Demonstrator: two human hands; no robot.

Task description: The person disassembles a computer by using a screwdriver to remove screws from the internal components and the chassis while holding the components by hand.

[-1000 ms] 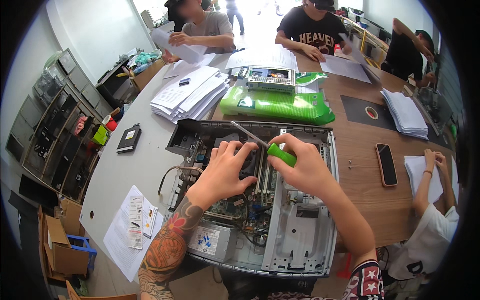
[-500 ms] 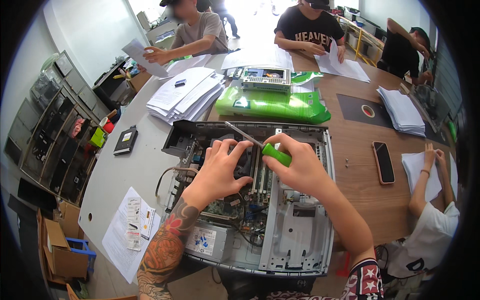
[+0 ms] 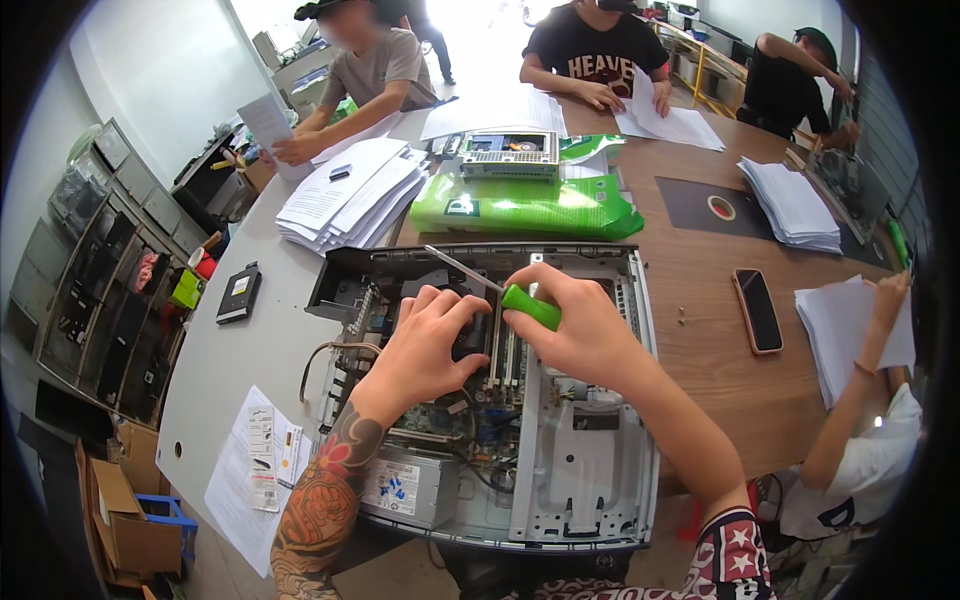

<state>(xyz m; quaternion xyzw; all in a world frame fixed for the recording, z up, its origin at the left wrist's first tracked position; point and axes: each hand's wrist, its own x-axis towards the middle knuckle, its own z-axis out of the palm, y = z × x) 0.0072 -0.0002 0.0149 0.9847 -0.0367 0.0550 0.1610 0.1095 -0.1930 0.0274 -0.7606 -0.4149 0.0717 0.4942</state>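
An opened desktop computer case [image 3: 585, 510] lies flat on the table before me, its circuit board and metal frame exposed. My left hand [image 3: 425, 345] reaches over the board, fingers curved and thumb apart, around a black cooling fan [image 3: 470, 335] that it mostly covers. Between the fingers and thumb of my right hand [image 3: 570, 325] is the green handle of a screwdriver [image 3: 530, 306]. Its metal shaft slants up and left over the far part of the case, the tip raised. Inside the near left corner sits a power supply [image 3: 405, 487] with small blue pieces on its label.
Beyond the case lie a green plastic package [image 3: 530, 207] and a metal drive unit [image 3: 508, 156]. A paper stack [image 3: 350, 195] and black optical drive [image 3: 239, 293] are leftward. Rightward are a phone [image 3: 758, 310], small screws [image 3: 682, 316] and tape [image 3: 720, 207]. Several people sit around the table.
The view has shifted, so the case and table appear slightly further left. Both hands keep their places over the case. Across the table, a person's paper has lowered.
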